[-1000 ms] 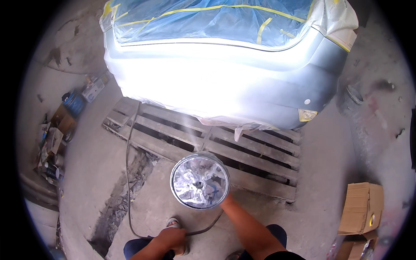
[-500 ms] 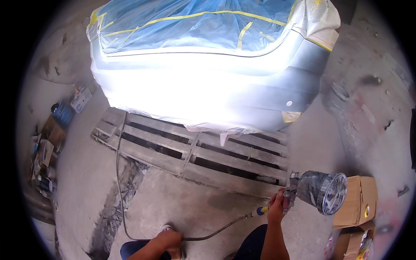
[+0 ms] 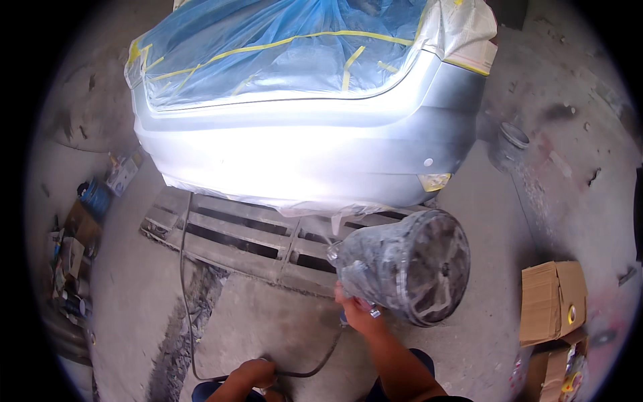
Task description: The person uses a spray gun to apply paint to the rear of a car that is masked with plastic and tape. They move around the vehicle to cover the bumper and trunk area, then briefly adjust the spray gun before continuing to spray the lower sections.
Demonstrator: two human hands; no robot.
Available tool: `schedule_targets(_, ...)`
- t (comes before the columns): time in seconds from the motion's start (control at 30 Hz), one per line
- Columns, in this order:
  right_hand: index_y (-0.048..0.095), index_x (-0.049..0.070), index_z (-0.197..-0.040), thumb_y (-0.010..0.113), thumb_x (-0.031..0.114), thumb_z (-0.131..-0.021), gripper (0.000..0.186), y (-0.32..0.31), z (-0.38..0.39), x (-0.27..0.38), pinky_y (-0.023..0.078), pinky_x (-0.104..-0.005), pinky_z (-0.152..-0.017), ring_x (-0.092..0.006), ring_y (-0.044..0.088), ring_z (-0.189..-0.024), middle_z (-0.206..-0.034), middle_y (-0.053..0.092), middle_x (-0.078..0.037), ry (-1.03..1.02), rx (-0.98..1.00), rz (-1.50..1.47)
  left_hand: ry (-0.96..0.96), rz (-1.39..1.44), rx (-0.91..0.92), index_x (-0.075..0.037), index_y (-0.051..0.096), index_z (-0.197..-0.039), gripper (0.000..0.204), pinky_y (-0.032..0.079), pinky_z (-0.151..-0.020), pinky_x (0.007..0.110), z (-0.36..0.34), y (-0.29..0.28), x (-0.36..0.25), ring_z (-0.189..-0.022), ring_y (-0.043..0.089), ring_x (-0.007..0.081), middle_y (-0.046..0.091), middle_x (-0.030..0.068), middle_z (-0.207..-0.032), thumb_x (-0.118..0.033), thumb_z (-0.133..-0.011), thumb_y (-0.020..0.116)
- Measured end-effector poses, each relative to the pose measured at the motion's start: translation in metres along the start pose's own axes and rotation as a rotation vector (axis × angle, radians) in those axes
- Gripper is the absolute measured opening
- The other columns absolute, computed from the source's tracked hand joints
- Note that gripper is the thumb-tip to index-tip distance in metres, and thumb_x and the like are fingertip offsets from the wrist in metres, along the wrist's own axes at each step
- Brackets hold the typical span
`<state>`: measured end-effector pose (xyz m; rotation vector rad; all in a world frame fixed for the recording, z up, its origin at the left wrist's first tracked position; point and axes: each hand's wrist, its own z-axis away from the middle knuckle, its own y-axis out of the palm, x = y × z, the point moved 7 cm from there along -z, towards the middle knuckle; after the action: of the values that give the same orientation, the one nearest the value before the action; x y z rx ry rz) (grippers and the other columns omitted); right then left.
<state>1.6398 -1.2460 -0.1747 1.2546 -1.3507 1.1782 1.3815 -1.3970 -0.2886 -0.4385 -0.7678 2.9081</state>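
My right hand (image 3: pixel 360 315) is wrapped round the handle of a spray gun (image 3: pixel 333 252), whose large, paint-smeared cup (image 3: pixel 385 264) hides most of its body. A dark air hose (image 3: pixel 328 355) hangs from the gun's lower end and loops back to my left hand (image 3: pixel 253 374). That hand is closed low by my leg, with the hose coming out on both sides of it. Ahead of the gun stands a car bumper (image 3: pixel 288 151), brightly lit, whitish in the middle and grey at the right end. Blue masking film (image 3: pixel 268 60) with yellow tape covers the car above it.
A slotted floor grate (image 3: pixel 234 228) runs below the bumper. Cardboard boxes (image 3: pixel 552 301) stand at the right, a round can (image 3: pixel 514 135) behind them. Along the left lie a blue container (image 3: pixel 95 196) and clutter. The hose crosses the floor beside a broken trench (image 3: pixel 181 328).
My right hand has swung the spray gun leftward and up, nearer the middle of the bumper, and its cup looks larger. The left hand stays low on the hose. The view has shifted slightly.
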Motion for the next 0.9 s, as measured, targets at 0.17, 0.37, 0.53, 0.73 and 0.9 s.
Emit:
schedule_targets(0.17, 0.057, 0.009, -0.081, 0.059, 0.033, -0.088, 0.025, -0.111, 0.011, 0.017, 0.038, -0.0225, -0.051, -0.0084, 0.048, -0.054, -0.063, 0.052, 0.002, 0.162, -0.319, -0.126, 0.042, 0.005, 0.021, -0.008, 0.066, -0.097, 0.029, 0.046, -0.074, 0.042, -0.016, 0.008, 0.006, -0.088, 0.062, 0.0340, 0.065, 0.0173, -0.091, -0.028, -0.081, 0.054)
schedule_targets(0.37, 0.056, 0.012, -0.092, 0.057, 0.035, -0.089, 0.024, -0.232, 0.048, 0.033, 0.034, -0.0215, -0.044, -0.0070, 0.045, -0.052, -0.062, 0.050, 0.003, 0.161, -0.794, -0.251, 0.136, -0.019, -0.017, -0.004, 0.066, -0.091, 0.027, 0.048, -0.073, 0.043, -0.028, 0.000, -0.014, -0.085, 0.062, 0.0356, 0.065, 0.0177, -0.087, -0.024, -0.076, 0.053)
schedule_targets(0.53, 0.055, 0.012, -0.112, 0.058, 0.035, -0.089, 0.033, -0.227, 0.049, 0.052, 0.035, -0.0194, -0.047, -0.0055, 0.048, -0.055, -0.065, 0.053, 0.002, 0.091, -0.748, -0.161, 0.140, -0.112, 0.041, -0.004, 0.066, -0.091, 0.029, 0.048, -0.071, 0.042, -0.036, 0.000, -0.011, -0.084, 0.062, 0.0350, 0.065, 0.0175, -0.086, -0.027, -0.075, 0.057)
schedule_targets(0.73, 0.058, 0.011, -0.108, 0.060, 0.033, -0.087, 0.030, -0.158, 0.013, 0.041, 0.036, -0.0177, -0.051, -0.0042, 0.049, -0.060, -0.070, 0.057, 0.001, 0.134, -0.144, -0.192, 0.123, -0.130, 0.085, -0.004, 0.064, -0.100, 0.033, 0.047, -0.079, 0.041, -0.037, -0.009, -0.026, -0.092, 0.060, 0.0362, 0.064, 0.0193, -0.096, -0.026, -0.079, 0.051)
schedule_targets(0.9, 0.062, 0.007, -0.090, 0.061, 0.030, -0.086, 0.023, -0.194, -0.003, 0.019, 0.039, -0.0237, -0.048, -0.0077, 0.050, -0.054, -0.065, 0.055, 0.001, 0.219, -0.345, -0.108, 0.116, -0.119, -0.011, -0.002, 0.064, -0.098, 0.034, 0.047, -0.079, 0.042, -0.044, -0.006, -0.014, -0.091, 0.060, 0.0376, 0.063, 0.0204, -0.094, -0.027, -0.079, 0.051)
